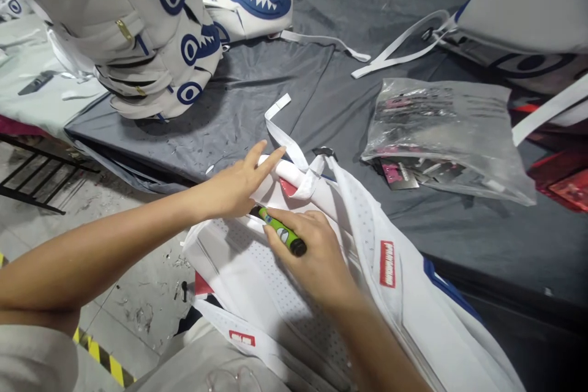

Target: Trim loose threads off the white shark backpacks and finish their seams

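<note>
A white backpack (280, 275) lies across my lap and the table edge, its back panel and shoulder straps facing up. Red labels sit on the straps. My left hand (234, 187) rests on its top edge near the carry handle (301, 182), two fingers stretched out and apart; its other fingers are partly hidden. In my right hand (315, 251) is a green pen-shaped tool (280, 229) with a cartoon print and black ends. Its tip points at the panel's top seam just below my left hand; I cannot tell its exact kind. A loose white strap (282, 131) stretches onto the table beyond.
Stacked white backpacks (151, 43) with blue eye prints stand at the left. Another backpack (257, 3) lies behind them. A clear plastic bag (445, 135) of tags sits on the grey cloth-covered table (321, 98). More backpacks (528, 12) are at the right.
</note>
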`<state>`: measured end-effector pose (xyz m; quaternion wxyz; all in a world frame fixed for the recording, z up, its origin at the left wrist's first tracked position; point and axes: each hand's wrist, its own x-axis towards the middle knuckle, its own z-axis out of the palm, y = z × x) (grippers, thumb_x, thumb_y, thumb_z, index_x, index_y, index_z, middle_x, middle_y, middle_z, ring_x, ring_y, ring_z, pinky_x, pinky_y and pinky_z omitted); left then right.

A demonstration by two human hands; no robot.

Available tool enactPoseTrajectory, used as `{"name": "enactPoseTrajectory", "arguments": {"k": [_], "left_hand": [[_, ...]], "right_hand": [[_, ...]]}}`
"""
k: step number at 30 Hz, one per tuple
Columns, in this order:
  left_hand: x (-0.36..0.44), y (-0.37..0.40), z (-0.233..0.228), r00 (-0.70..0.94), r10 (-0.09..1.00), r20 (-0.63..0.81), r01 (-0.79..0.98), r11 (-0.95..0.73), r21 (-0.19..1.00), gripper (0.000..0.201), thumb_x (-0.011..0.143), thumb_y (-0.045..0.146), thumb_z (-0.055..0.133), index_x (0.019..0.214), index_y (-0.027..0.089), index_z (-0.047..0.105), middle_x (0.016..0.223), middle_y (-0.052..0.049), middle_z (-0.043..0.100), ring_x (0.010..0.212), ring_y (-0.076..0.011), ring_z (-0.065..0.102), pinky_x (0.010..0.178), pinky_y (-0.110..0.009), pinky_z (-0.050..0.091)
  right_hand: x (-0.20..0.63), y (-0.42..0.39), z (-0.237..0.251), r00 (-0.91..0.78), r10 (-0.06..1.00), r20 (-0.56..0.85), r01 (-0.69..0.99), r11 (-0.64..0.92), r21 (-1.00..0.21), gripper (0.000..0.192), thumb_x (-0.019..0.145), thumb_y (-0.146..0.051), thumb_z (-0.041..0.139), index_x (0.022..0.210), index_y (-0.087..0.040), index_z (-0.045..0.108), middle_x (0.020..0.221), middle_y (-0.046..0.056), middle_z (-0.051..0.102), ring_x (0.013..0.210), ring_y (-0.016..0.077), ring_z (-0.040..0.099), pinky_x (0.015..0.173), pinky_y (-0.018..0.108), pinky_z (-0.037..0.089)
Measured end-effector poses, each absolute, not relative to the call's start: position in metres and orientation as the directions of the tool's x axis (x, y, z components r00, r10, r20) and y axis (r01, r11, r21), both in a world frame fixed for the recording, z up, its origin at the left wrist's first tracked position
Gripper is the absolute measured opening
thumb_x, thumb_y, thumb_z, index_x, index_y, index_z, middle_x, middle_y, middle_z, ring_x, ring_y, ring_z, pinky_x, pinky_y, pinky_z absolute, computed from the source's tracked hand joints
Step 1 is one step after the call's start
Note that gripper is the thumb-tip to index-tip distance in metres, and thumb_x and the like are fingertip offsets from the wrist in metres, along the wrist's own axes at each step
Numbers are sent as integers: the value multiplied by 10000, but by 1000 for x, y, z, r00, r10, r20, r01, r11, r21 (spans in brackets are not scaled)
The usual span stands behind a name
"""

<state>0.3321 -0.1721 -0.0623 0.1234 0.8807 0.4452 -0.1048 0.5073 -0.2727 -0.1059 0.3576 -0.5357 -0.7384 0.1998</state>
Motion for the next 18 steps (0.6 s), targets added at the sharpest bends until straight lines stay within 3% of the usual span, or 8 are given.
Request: {"name": "enactPoseTrajectory", "arguments": {"k": [12, 18], "left_hand": [[331, -168, -58, 604, 729, -322, 796, -567, 211, 1081, 794, 97, 567, 1563, 343, -152, 1671, -168, -99, 1454, -300, 377, 1045, -349, 467], [333, -171, -61, 594, 756, -275, 805, -553, 217, 1043, 775, 28, 561, 1585, 269, -51, 1658, -207, 5, 1403, -355, 441, 1041, -418, 491]], "right_hand": [[509, -280, -99, -125, 947, 295, 747, 286, -600, 147, 893, -237, 634, 985, -232, 748, 801, 28, 764, 716, 209, 668, 770, 375, 466], [504, -274, -102, -123, 958, 258, 655, 274, -705, 159, 886, -224, 657, 1016, -236, 747, 884, 26, 773, 809, 217, 688, 822, 385, 488]]}}
